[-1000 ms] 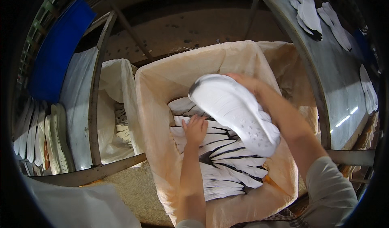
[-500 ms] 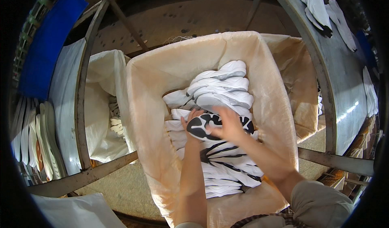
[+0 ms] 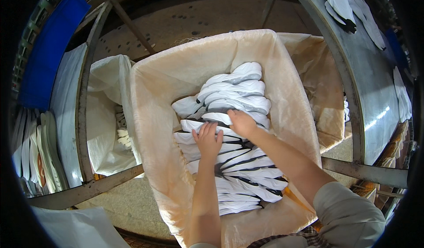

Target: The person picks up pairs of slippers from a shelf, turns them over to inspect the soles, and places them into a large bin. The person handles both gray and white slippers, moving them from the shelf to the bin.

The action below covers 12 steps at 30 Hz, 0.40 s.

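Observation:
Rows of white shoe soles [image 3: 234,99] with black edges stand packed on their sides inside a large cloth-lined bin [image 3: 154,129]. Midway along the pile, my right hand [image 3: 243,123] has its fingers curled over the right end of a white shoe sole [image 3: 215,117]. Its fingertips are partly hidden. My left hand [image 3: 208,140] lies palm down with fingers apart, resting on the neighbouring soles just nearer to me. Closer still, more soles [image 3: 245,177] fan out with their black parts showing between the white sides.
Smaller lined bins stand on the left [image 3: 104,137] and right [image 3: 322,89]. Metal frame bars [image 3: 366,173] run beside the large bin. Several loose soles lie on the metal table [image 3: 375,93] at right; more soles [image 3: 42,151] stand upright at far left, below a blue panel [image 3: 51,49].
A sole lay tread-up between both hands; its black-and-white tread no longer shows. My left hand now lies flat on the pile, and my right fingers have curled over a sole.

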Tool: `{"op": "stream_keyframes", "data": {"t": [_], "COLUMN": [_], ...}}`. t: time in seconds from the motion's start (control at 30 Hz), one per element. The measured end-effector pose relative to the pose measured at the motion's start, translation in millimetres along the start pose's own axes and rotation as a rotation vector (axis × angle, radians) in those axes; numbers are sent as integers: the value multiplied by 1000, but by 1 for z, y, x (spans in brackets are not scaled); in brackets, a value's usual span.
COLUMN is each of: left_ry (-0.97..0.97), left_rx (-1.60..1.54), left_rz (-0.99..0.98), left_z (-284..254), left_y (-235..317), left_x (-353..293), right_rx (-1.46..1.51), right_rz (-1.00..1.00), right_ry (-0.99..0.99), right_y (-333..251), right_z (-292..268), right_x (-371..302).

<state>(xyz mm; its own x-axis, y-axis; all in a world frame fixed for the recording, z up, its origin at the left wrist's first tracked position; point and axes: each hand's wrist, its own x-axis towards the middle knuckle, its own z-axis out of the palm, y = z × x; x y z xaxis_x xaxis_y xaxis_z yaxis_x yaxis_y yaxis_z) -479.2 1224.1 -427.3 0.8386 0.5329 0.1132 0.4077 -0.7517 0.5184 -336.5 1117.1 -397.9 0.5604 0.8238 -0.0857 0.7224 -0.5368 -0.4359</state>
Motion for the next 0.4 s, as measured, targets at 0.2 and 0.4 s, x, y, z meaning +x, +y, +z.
{"op": "stream_keyframes", "data": {"t": [0.2,0.4], "left_ry": [65,-37], "left_rx": [142,95], "left_rz": [-78,-126], "left_z": [5,15], "left_y": [23,38], "left_x": [-51,-104], "right_rx": [148,-173], "right_rz": [59,236], "right_ry": [163,285], "right_y": [14,5], "right_z": [20,52], "right_x": [-12,-70]}}
